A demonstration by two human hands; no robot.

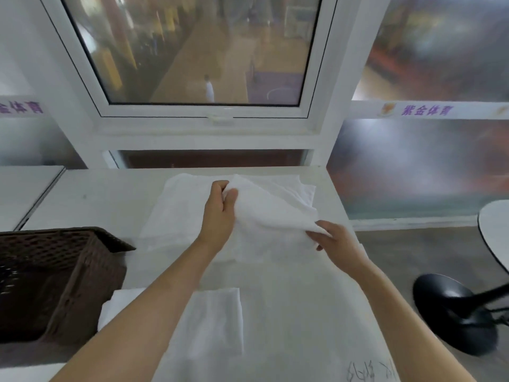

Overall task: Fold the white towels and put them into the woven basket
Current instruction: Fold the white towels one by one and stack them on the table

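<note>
A white towel [271, 208] is lifted off a spread pile of white towels [176, 213] on the far half of the white table [110, 197]. My left hand [220, 213] pinches its far corner. My right hand [337, 242] pinches its near right corner. The cloth sags between the two hands. A folded white towel [217, 321] lies near the table's front, partly under my left forearm. The dark brown woven basket [71, 271] stands at the left; no towel shows in the part I see.
A window frame [209, 117] and frosted glass panels rise right behind the table. To the right, on the floor, sits a black round stool base [454, 312], and a white round tabletop edge [495, 230] pokes in. Handwriting marks the table's near right corner.
</note>
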